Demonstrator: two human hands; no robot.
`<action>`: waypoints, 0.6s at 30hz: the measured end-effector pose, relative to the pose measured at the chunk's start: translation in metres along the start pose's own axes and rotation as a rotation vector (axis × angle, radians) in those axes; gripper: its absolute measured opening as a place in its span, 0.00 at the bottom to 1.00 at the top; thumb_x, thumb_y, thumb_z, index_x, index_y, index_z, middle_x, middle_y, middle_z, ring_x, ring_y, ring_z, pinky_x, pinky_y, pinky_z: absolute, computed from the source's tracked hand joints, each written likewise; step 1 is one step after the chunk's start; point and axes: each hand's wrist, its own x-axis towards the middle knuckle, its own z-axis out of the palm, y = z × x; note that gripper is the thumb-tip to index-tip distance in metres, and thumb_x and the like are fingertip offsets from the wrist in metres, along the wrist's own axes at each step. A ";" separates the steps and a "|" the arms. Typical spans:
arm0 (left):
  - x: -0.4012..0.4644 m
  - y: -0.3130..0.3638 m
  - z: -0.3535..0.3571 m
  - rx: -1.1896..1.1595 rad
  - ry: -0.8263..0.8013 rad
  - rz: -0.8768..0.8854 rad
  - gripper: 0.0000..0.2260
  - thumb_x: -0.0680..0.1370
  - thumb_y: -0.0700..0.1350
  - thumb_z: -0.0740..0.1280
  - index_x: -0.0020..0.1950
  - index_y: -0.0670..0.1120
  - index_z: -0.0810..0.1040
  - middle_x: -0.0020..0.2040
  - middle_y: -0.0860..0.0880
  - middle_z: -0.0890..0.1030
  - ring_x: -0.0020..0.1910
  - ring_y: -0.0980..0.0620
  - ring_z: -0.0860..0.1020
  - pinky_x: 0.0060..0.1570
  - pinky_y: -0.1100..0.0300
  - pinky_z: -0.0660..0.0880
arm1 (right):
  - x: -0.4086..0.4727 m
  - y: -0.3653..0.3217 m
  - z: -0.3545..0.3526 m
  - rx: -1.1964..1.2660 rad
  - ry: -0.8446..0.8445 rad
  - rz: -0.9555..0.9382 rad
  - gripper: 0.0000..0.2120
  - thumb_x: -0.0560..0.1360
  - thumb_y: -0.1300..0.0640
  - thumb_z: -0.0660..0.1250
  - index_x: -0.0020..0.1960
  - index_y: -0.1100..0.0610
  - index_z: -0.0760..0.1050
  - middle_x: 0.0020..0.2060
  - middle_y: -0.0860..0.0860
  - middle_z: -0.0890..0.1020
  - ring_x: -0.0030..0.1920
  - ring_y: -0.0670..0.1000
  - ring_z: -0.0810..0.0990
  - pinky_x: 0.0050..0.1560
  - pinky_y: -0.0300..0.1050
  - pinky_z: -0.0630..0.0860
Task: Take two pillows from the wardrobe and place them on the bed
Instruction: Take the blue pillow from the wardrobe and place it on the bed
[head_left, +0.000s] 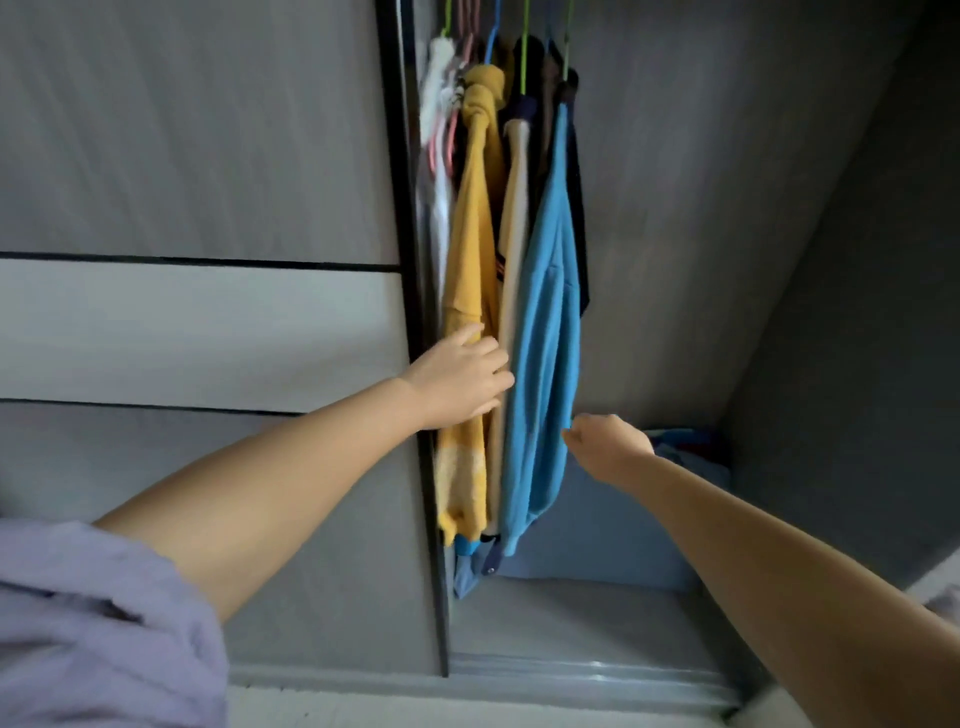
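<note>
The wardrobe (727, 208) stands open on its right half. On its floor lies a pale blue pillow (608, 525), partly hidden behind hanging clothes and my right forearm. More folded blue and red fabric (685, 441) is piled behind it; I cannot tell whether that is a second pillow. My left hand (462, 379) presses flat, fingers apart, against a yellow garment (472, 234). My right hand (610, 447) is curled shut at the edge of a blue garment (545, 338), above the pillow; whether it pinches the cloth is unclear.
The sliding door (197, 312), grey with a white band, covers the wardrobe's left half. White, beige and dark garments hang on coloured hangers (524, 47) beside the yellow and blue ones. A metal door track (597, 670) runs along the bottom. A lilac sleeve (93, 623) fills the lower left.
</note>
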 end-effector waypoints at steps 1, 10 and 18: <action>0.013 0.022 0.003 -0.103 -0.029 0.003 0.13 0.77 0.51 0.60 0.56 0.47 0.77 0.52 0.46 0.79 0.56 0.45 0.76 0.64 0.49 0.70 | -0.006 0.026 0.002 -0.003 0.009 0.029 0.16 0.79 0.49 0.53 0.52 0.58 0.75 0.51 0.58 0.82 0.47 0.59 0.79 0.41 0.45 0.69; 0.131 0.197 0.034 -0.585 -0.282 -0.089 0.15 0.79 0.52 0.59 0.61 0.45 0.73 0.58 0.45 0.76 0.61 0.45 0.72 0.55 0.49 0.71 | -0.045 0.206 0.025 -0.108 -0.050 0.094 0.15 0.80 0.51 0.53 0.61 0.56 0.70 0.57 0.58 0.80 0.56 0.61 0.79 0.50 0.50 0.74; 0.175 0.253 0.106 -0.867 -0.502 -0.315 0.17 0.78 0.51 0.61 0.65 0.48 0.70 0.61 0.45 0.74 0.63 0.45 0.71 0.57 0.50 0.72 | -0.003 0.271 0.081 -0.056 -0.235 0.130 0.20 0.79 0.52 0.56 0.68 0.56 0.65 0.65 0.57 0.74 0.65 0.59 0.72 0.58 0.52 0.72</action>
